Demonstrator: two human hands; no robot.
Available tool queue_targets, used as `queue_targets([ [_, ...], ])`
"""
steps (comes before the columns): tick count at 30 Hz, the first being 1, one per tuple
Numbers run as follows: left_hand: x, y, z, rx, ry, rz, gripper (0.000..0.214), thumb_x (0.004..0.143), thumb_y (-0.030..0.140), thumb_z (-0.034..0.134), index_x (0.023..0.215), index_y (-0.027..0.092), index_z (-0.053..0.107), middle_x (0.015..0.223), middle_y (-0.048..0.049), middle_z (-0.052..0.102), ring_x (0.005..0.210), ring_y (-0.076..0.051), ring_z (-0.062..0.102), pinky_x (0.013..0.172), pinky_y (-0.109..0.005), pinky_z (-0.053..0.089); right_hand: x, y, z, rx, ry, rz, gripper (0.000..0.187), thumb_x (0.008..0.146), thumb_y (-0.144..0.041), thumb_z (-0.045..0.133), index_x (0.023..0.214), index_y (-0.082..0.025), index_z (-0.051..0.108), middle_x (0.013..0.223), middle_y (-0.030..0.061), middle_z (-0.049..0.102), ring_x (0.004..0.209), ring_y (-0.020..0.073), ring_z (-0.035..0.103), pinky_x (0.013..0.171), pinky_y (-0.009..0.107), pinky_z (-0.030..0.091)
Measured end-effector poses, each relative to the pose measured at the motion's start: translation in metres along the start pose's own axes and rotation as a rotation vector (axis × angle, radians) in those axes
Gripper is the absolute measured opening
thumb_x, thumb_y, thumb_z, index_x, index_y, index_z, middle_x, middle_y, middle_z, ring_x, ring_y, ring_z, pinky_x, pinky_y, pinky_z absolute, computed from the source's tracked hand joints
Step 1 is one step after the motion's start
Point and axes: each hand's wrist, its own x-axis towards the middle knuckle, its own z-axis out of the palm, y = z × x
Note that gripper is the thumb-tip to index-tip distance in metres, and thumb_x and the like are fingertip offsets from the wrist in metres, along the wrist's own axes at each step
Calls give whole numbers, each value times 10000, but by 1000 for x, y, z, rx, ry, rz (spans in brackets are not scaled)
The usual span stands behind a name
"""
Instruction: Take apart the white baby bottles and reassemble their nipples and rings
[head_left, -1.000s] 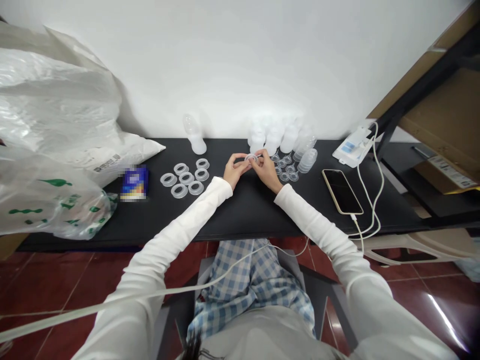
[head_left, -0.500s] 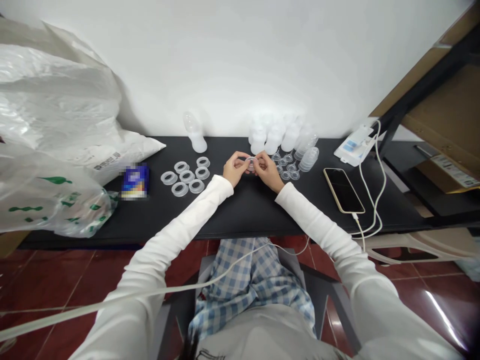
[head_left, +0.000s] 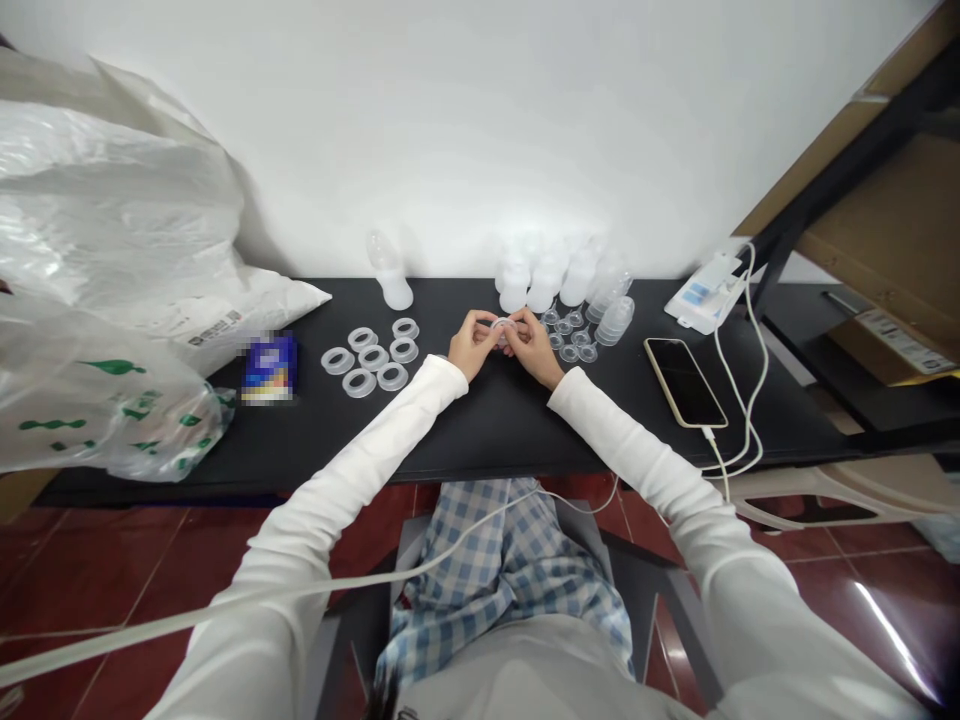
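My left hand (head_left: 470, 348) and my right hand (head_left: 535, 347) meet over the middle of the black table (head_left: 480, 425), both pinching one small clear plastic ring (head_left: 502, 326) between their fingertips. Several white collar rings (head_left: 369, 358) lie flat to the left of my left hand. Small clear plastic pieces (head_left: 571, 337) are scattered just right of my right hand. Behind them stand several translucent bottles (head_left: 559, 276), and one capped bottle (head_left: 388, 267) stands apart at the back left.
Big white plastic bags (head_left: 105, 290) fill the left end of the table, with a blue packet (head_left: 269, 366) beside them. A phone (head_left: 684, 381) on a white cable lies at the right, near a white adapter box (head_left: 706, 291). A dark shelf with cardboard (head_left: 877, 240) is at far right.
Both hands stay together on the clear ring; their fingers have shifted slightly around it. Nothing else on the table has moved.
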Motion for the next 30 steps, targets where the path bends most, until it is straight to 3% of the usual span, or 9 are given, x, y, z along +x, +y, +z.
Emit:
queue_targets([
  [4, -1, -5, 1, -31, -22, -78, 329, 761, 367, 790, 867, 207, 523, 725, 31, 661, 673, -119, 669, 723, -276, 554, -1, -1, -2, -32, 33, 11, 454, 823, -645, 649, 978, -238, 518, 743, -44, 630, 605, 106, 602, 587, 254, 522],
  [10, -1, 0, -3, -35, -60, 37, 371, 736, 429, 793, 795, 209, 501, 713, 41, 667, 685, -103, 660, 713, -238, 521, -2, -8, -6, -20, -63, -3, 497, 822, -628, 656, 1113, -231, 583, 864, 1, 668, 743, 142, 642, 753, 321, 573],
  [15, 1, 3, -7, -58, -134, 17, 404, 733, 444, 797, 779, 209, 471, 661, 50, 675, 613, -109, 668, 666, -249, 539, -2, -8, -7, -20, -88, -1, 521, 779, -646, 692, 1061, -221, 585, 784, -9, 636, 695, 144, 617, 675, 308, 543],
  [20, 4, 2, -8, -108, -203, -24, 451, 734, 493, 798, 779, 209, 451, 627, 21, 703, 568, -130, 684, 600, -252, 560, -4, -8, -6, -134, -16, -30, 387, 830, -576, 652, 918, -230, 502, 668, -53, 585, 577, 112, 529, 574, 270, 442],
  [24, 3, 2, -7, -9, -223, -44, 450, 804, 588, 709, 752, 211, 470, 533, 22, 668, 445, -117, 618, 463, -219, 494, -8, -14, -6, -199, -116, -16, 291, 902, -501, 573, 918, -243, 440, 616, -76, 570, 545, 115, 526, 574, 274, 416],
  [26, 1, 2, -6, 17, -237, -51, 479, 809, 648, 672, 742, 211, 489, 511, 27, 652, 431, -119, 612, 437, -217, 479, -9, -17, -7, -200, -163, -22, 297, 923, -520, 540, 940, -247, 424, 633, -73, 581, 559, 120, 550, 593, 283, 431],
  [30, -6, 7, -4, -6, -275, -7, 549, 800, 748, 604, 751, 207, 525, 564, 9, 673, 482, -115, 627, 477, -224, 496, -8, -20, -7, -151, -119, -26, 397, 929, -642, 482, 938, -246, 450, 671, -57, 575, 599, 120, 564, 609, 289, 452],
])
